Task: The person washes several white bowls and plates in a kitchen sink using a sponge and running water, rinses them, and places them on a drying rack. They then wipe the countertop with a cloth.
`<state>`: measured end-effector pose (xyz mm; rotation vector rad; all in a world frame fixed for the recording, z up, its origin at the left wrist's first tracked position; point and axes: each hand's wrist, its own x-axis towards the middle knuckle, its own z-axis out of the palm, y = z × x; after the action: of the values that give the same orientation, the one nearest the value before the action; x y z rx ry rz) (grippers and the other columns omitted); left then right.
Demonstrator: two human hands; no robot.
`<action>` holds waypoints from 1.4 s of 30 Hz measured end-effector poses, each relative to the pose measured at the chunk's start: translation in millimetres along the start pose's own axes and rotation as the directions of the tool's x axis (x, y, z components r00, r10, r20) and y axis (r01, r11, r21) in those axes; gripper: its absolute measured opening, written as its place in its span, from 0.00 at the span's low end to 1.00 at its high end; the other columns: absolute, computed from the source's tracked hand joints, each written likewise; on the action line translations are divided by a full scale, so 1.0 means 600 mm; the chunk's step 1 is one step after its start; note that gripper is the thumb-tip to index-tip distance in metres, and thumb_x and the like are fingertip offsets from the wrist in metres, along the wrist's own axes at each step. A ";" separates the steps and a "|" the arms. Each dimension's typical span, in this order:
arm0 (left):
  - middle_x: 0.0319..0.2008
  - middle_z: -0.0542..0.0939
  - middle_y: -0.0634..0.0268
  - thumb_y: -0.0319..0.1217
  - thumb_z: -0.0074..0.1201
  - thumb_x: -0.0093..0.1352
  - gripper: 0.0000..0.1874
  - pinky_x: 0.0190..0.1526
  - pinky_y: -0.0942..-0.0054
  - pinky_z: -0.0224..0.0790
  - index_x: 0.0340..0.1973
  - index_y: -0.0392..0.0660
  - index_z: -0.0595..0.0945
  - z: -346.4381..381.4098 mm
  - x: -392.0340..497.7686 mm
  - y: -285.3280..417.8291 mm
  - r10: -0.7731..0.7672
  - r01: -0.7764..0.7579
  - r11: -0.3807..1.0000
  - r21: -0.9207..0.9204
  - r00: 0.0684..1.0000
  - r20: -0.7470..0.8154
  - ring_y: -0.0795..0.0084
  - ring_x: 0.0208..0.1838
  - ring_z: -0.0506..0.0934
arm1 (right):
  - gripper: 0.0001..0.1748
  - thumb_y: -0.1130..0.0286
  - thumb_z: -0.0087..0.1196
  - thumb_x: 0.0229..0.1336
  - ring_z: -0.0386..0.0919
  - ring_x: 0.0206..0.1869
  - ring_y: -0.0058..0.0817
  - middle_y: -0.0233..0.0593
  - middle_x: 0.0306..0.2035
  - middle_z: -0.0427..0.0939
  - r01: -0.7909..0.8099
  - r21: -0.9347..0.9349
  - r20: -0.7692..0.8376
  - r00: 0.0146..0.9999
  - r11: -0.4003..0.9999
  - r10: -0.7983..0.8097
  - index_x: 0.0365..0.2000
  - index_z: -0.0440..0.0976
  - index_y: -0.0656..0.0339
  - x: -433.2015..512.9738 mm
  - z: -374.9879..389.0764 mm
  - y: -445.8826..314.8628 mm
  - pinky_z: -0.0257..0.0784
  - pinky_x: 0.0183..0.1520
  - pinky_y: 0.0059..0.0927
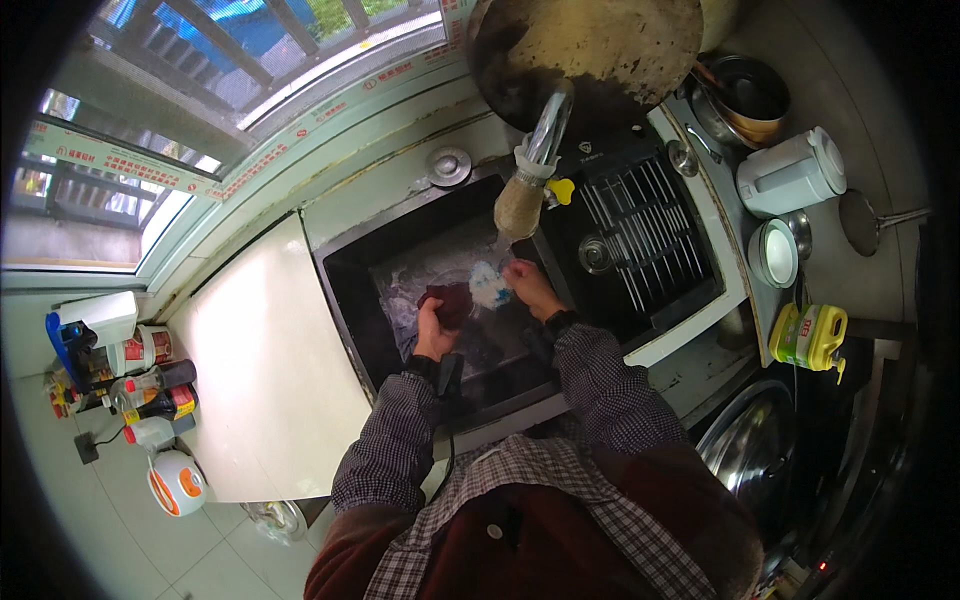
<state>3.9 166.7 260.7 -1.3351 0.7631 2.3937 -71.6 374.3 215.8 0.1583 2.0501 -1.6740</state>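
Observation:
Both hands are inside a black sink basin [465,401]. My left hand [437,334] grips a dark red cloth [451,300], thumb on top. At the right, my right hand [531,287] has its fingers curled at the edge of a white and blue bundle [489,285], which looks like cloth or a soft scrubber. The two items lie side by side, close together. Wet, foamy-looking patches and a greyish cloth [405,334] show at the basin's left. Above the hands hangs the faucet [551,127], its spout wrapped in a brownish cover [517,208].
A second basin with a metal drying rack [637,232] adjoins on the right. A large round wooden board [592,52] leans behind the faucet. Bowls [774,253], a white kettle [791,176] and a yellow detergent jug [808,336] stand right; bottles [161,405] stand left.

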 end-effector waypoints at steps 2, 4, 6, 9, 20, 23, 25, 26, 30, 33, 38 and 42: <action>0.52 0.75 0.59 0.34 0.46 0.62 0.22 0.56 0.48 0.64 0.53 0.46 0.72 0.010 -0.007 0.000 -0.052 0.052 0.997 0.054 0.999 0.001 0.54 0.54 0.73 | 0.15 0.64 0.50 0.63 0.72 0.39 0.18 0.28 0.36 0.75 -0.083 0.383 0.076 0.995 0.920 0.058 0.42 0.73 0.66 0.002 0.009 0.003 0.68 0.43 0.25; 0.53 0.75 0.59 0.33 0.45 0.63 0.22 0.57 0.48 0.63 0.53 0.46 0.72 0.021 -0.012 -0.006 -0.031 0.033 0.999 -0.035 0.997 0.077 0.54 0.55 0.72 | 0.17 0.63 0.52 0.62 0.71 0.42 0.18 0.28 0.40 0.73 -0.074 0.593 0.147 0.989 0.802 -0.017 0.46 0.70 0.64 -0.004 0.019 -0.003 0.68 0.45 0.24; 0.49 0.76 0.61 0.33 0.45 0.62 0.20 0.55 0.50 0.64 0.50 0.46 0.73 0.029 -0.015 -0.015 -0.013 0.023 0.997 -0.073 0.992 0.124 0.56 0.52 0.73 | 0.23 0.60 0.56 0.59 0.70 0.46 0.23 0.32 0.44 0.72 -0.055 0.510 0.130 0.991 0.859 -0.013 0.49 0.68 0.65 -0.018 0.032 -0.018 0.67 0.48 0.26; 0.44 0.77 0.63 0.32 0.45 0.62 0.18 0.53 0.53 0.64 0.48 0.46 0.74 0.031 -0.017 -0.030 -0.017 0.026 0.998 -0.055 0.987 0.160 0.59 0.48 0.74 | 0.34 0.55 0.62 0.53 0.70 0.51 0.32 0.42 0.49 0.70 0.038 0.117 0.018 0.999 0.992 -0.040 0.52 0.64 0.68 -0.049 0.053 -0.050 0.66 0.53 0.33; 0.45 0.78 0.59 0.32 0.45 0.59 0.20 0.52 0.53 0.71 0.48 0.44 0.74 -0.091 -0.040 0.011 -0.015 0.012 0.998 -0.066 0.999 -0.043 0.58 0.48 0.77 | 0.30 0.69 0.63 0.43 0.70 0.54 0.46 0.48 0.49 0.73 0.462 -0.292 0.393 0.856 0.838 -0.335 0.51 0.70 0.56 -0.159 0.077 -0.240 0.67 0.56 0.39; 0.46 0.79 0.60 0.30 0.44 0.59 0.21 0.53 0.54 0.70 0.49 0.43 0.74 -0.112 -0.063 0.026 0.112 -0.111 0.988 -0.107 0.994 0.008 0.58 0.51 0.77 | 0.31 0.70 0.65 0.43 0.71 0.54 0.42 0.44 0.47 0.74 0.555 -0.127 0.464 0.766 0.822 -0.445 0.52 0.70 0.55 -0.189 0.081 -0.338 0.66 0.58 0.37; 0.47 0.78 0.59 0.30 0.43 0.60 0.21 0.54 0.53 0.70 0.50 0.43 0.73 -0.127 -0.083 0.029 0.270 -0.275 0.961 0.045 0.958 0.093 0.58 0.52 0.76 | 0.32 0.69 0.66 0.43 0.71 0.54 0.42 0.43 0.48 0.74 0.638 -0.004 0.486 0.674 0.770 -0.556 0.53 0.69 0.54 -0.194 0.082 -0.373 0.66 0.58 0.37; 0.48 0.78 0.59 0.30 0.43 0.60 0.21 0.55 0.53 0.70 0.50 0.42 0.72 -0.132 -0.088 0.032 0.311 -0.325 0.942 0.084 0.939 0.148 0.57 0.52 0.76 | 0.33 0.68 0.66 0.43 0.71 0.54 0.42 0.43 0.49 0.73 0.683 0.056 0.481 0.621 0.729 -0.619 0.53 0.68 0.54 -0.190 0.080 -0.374 0.66 0.58 0.37; 0.50 0.76 0.59 0.30 0.44 0.60 0.22 0.56 0.53 0.69 0.50 0.42 0.72 -0.153 -0.095 0.034 0.110 -0.113 0.985 -0.133 0.994 -0.025 0.56 0.54 0.75 | 0.31 0.71 0.64 0.46 0.69 0.58 0.43 0.48 0.52 0.71 -0.272 0.527 0.723 0.641 0.805 -0.257 0.54 0.69 0.58 -0.138 0.074 -0.269 0.59 0.64 0.38; 0.47 0.78 0.58 0.30 0.44 0.59 0.20 0.54 0.54 0.70 0.49 0.41 0.73 -0.160 -0.087 0.035 0.074 -0.075 0.968 -0.238 0.997 -0.013 0.56 0.53 0.75 | 0.25 0.78 0.62 0.43 0.70 0.54 0.48 0.51 0.47 0.72 0.352 -0.779 0.427 0.904 0.519 0.028 0.46 0.75 0.57 -0.138 0.063 -0.143 0.66 0.58 0.39; 0.49 0.77 0.58 0.30 0.42 0.62 0.18 0.56 0.52 0.68 0.48 0.42 0.74 -0.171 -0.082 0.027 0.124 -0.120 0.970 -0.212 0.992 0.008 0.56 0.54 0.75 | 0.20 0.69 0.64 0.43 0.71 0.49 0.47 0.47 0.42 0.72 0.489 -0.506 0.540 0.822 0.710 -0.181 0.42 0.75 0.52 -0.138 0.101 -0.173 0.66 0.54 0.39; 0.47 0.79 0.58 0.30 0.41 0.63 0.18 0.53 0.53 0.71 0.47 0.41 0.75 -0.180 -0.082 0.021 0.129 -0.114 0.954 -0.276 0.991 0.039 0.59 0.51 0.77 | 0.23 0.68 0.64 0.44 0.71 0.51 0.46 0.45 0.43 0.73 0.619 -0.062 0.632 0.632 0.783 -0.449 0.44 0.73 0.54 -0.168 0.119 -0.303 0.67 0.53 0.39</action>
<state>98.3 94.0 259.9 -1.3471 0.5267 2.7020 -32.4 284.0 412.4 -1.0619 1.8756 -1.4371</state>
